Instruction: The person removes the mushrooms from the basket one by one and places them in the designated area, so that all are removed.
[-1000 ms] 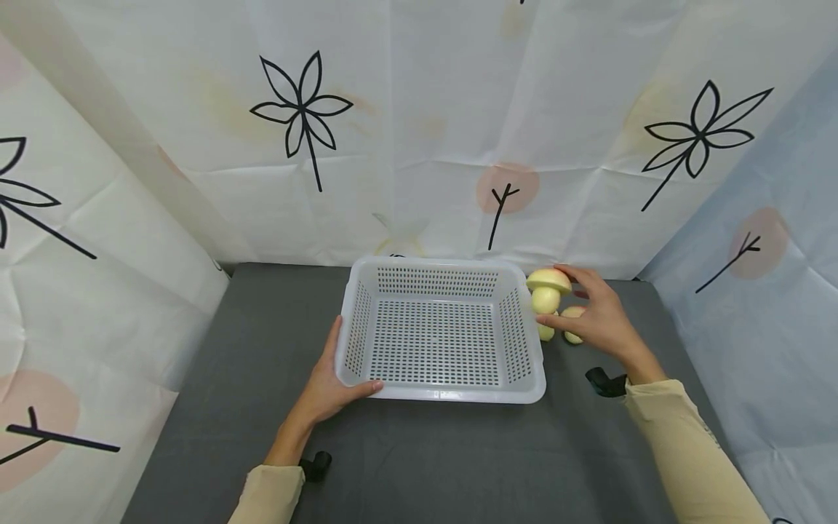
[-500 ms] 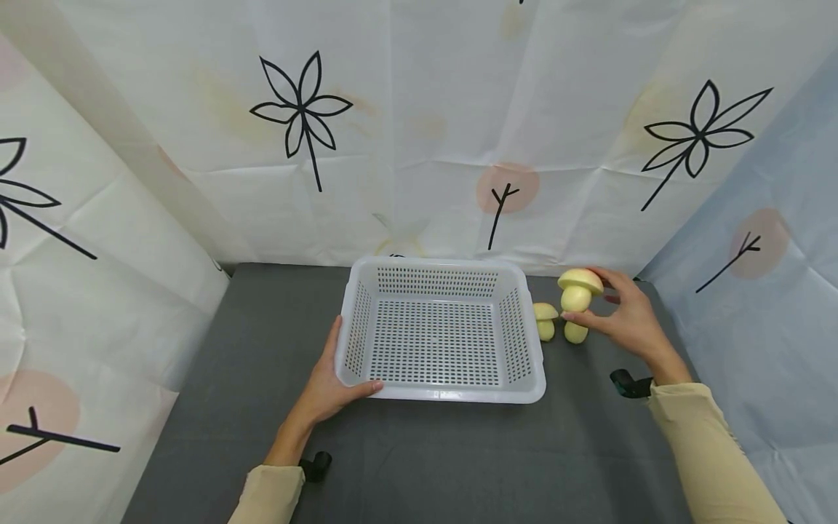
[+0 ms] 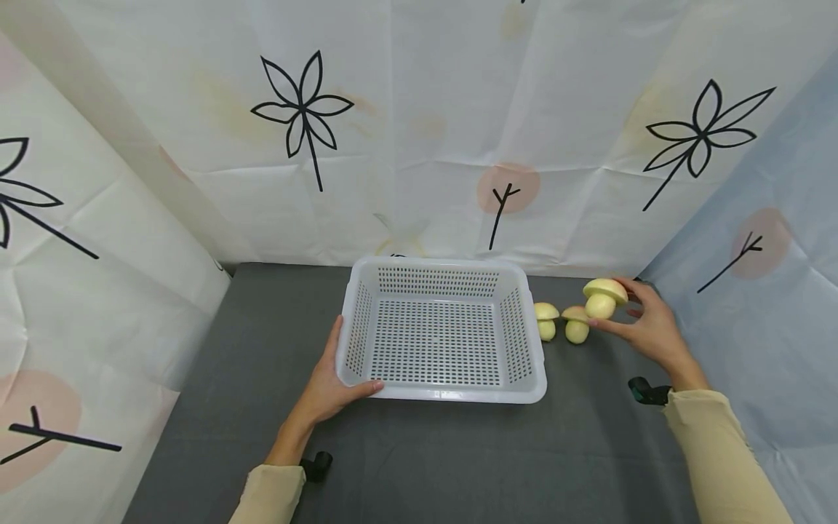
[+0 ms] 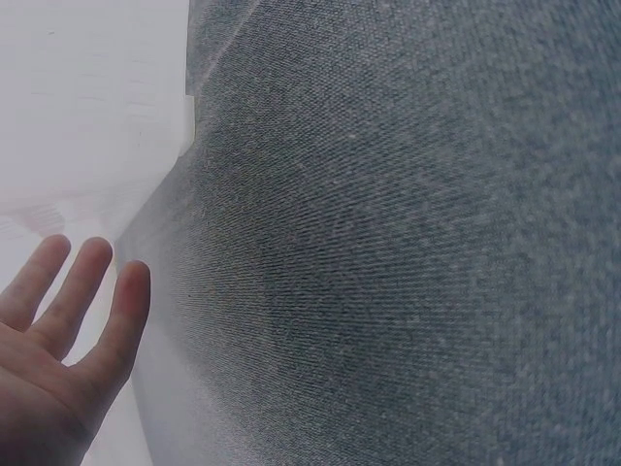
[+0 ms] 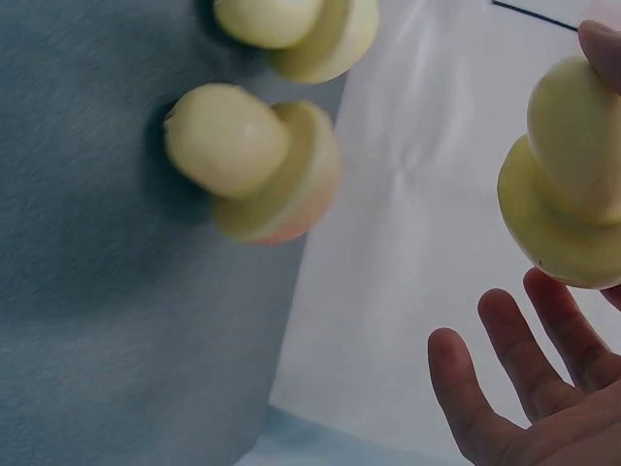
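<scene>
A white perforated plastic basket (image 3: pixel 435 393) stands on the grey cloth. At its near left corner my left hand (image 3: pixel 327 389) holds it, thumb over the front rim and index finger along the left side. Three fingers (image 4: pixel 131 296) of that hand show beside the basket in the left wrist view. On the right, my right hand (image 3: pixel 651 331) pinches a pale yellow toy mushroom (image 3: pixel 601 306), cap up, between thumb and fingers. Two similar mushrooms stand upright between basket and hand: one mushroom (image 3: pixel 545 330) by the basket's right wall, another mushroom (image 3: pixel 576 331) close to the held one.
Dark grey cloth (image 3: pixel 445 466) covers the table. White printed sheets (image 3: pixel 419 145) hang behind it and at the left, and a bluish one (image 3: pixel 753 291) is at the right. A dark strap piece (image 3: pixel 648 391) sits at the right wrist.
My right hand has carried its mushroom rightward and slightly down, away from the basket and past the two standing mushrooms, which now show more fully. The left hand and basket have stayed put.
</scene>
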A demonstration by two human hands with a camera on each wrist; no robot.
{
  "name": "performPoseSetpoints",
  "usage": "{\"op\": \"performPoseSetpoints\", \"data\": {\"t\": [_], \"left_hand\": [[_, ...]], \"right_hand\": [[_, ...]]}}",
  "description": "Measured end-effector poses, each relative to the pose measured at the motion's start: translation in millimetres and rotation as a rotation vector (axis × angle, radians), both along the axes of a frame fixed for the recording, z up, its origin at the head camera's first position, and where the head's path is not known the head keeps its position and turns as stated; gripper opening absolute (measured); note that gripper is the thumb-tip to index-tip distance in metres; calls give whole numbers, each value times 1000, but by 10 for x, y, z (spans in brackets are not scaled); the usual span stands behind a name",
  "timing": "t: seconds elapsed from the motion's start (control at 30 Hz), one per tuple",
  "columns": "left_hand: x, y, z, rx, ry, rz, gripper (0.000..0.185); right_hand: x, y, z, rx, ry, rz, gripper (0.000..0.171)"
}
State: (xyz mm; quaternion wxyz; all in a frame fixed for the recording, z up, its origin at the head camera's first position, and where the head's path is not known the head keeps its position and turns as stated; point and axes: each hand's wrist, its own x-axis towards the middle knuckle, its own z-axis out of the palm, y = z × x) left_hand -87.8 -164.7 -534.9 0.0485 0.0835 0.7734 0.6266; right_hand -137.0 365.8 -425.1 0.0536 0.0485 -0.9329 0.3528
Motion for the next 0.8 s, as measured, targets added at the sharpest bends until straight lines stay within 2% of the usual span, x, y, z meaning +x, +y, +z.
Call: {"op": "performPoseSetpoints", "data": {"t": [0.2, 0.33, 0.6, 0.8], "left_hand": [[9, -1, 11, -5, -2, 2, 137], [4, -1, 9, -7, 0, -1, 137], [2, 6, 14, 20, -5, -11, 136], [-3, -1, 13, 16, -8, -17, 136]], "right_hand": [[31, 113, -83, -5, -26, -13, 87], [39, 211, -149, -6, -78, -43, 91], [61, 411, -342, 23, -130, -83, 91], [60, 532, -507, 64, -203, -104, 98]]}}
